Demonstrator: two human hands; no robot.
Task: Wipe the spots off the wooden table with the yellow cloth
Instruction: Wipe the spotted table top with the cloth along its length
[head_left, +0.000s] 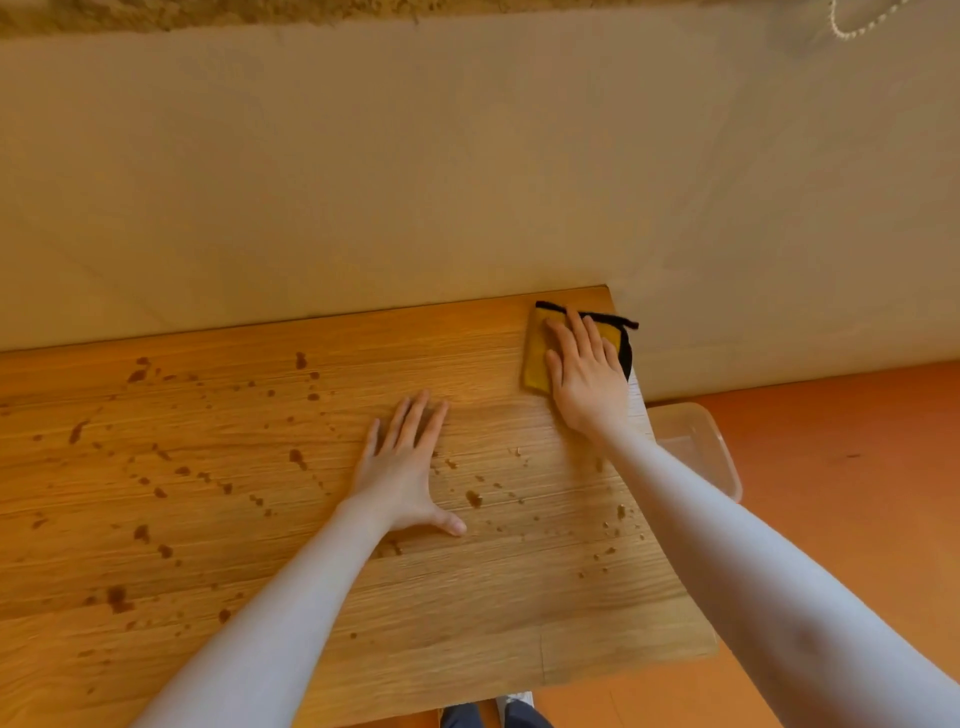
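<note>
Yellow cloth (537, 358) sits at the far right corner of the wooden table (467, 623), right hand (587, 374) flat on top, fingers straight, pressing to wipe. Left hand (402, 473) lies spread among brown spots (298, 457), likely bracing.

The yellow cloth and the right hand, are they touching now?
Touching. The head view shows the right hand lying flat on the yellow cloth, fingers straight, at the far right corner of the wooden table.

One head-worn camera looks steeply down, close over the wooden table (467, 597).
</note>
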